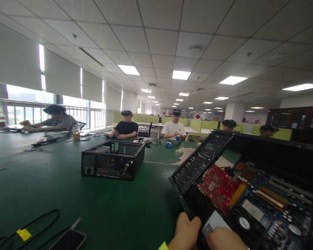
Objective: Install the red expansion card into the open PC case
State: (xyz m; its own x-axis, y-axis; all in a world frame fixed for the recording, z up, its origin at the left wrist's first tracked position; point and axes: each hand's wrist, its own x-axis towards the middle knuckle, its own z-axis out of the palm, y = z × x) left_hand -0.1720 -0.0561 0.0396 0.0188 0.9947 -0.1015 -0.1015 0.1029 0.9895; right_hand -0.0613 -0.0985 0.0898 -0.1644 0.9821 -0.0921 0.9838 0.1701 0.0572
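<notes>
Head view — unreadable white label

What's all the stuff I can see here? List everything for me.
open computer case: one, black, near right, circuit board inside
red card: one, in that case
second computer case: one, black, mid-table
table: one, green
phone: one, dark, bottom left
cables: black, with yellow tag, bottom left
jar: one, amber contents, far left
blue gloves: a pair, far side
seated people: five, wearing headsets
left hand: gripping the open case's edge
right hand: on a white label, bottom edge
</notes>
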